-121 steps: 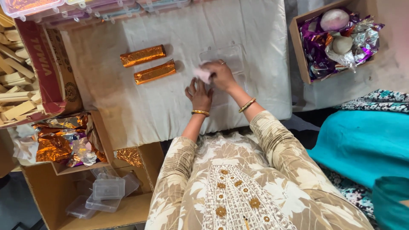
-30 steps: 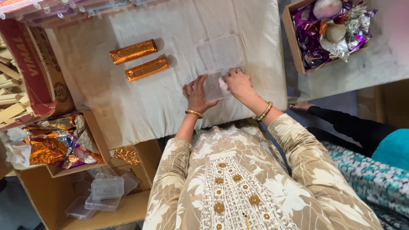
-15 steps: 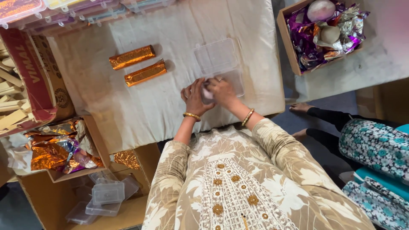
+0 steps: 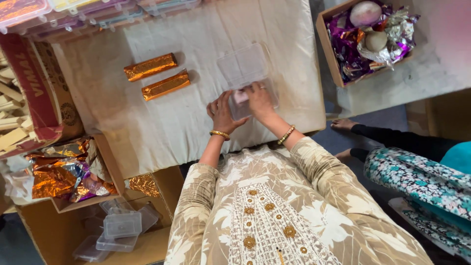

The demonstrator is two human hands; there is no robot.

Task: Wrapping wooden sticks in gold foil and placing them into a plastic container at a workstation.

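A clear plastic box (image 4: 269,93) lies open on the cream cloth, its hinged lid (image 4: 243,65) flat behind it. My right hand (image 4: 260,100) is over the box base, fingers on a small pale pink piece (image 4: 240,96) inside it. My left hand (image 4: 223,113) rests with fingers spread against the box's near left edge. Both wrists wear gold bangles. Two bars wrapped in orange-gold foil (image 4: 149,66) (image 4: 166,85) lie side by side to the left, apart from the hands.
A cardboard box of purple and silver foil (image 4: 365,41) stands at the upper right. Orange foil wrappers (image 4: 59,172) and empty clear boxes (image 4: 117,228) fill cartons at the lower left. Lidded containers (image 4: 98,12) line the far edge. Another person (image 4: 417,167) sits at the right.
My hands have shifted from meeting at the box's near edge. The right hand now reaches into the box base with the pink piece, and the left has spread open beside it.
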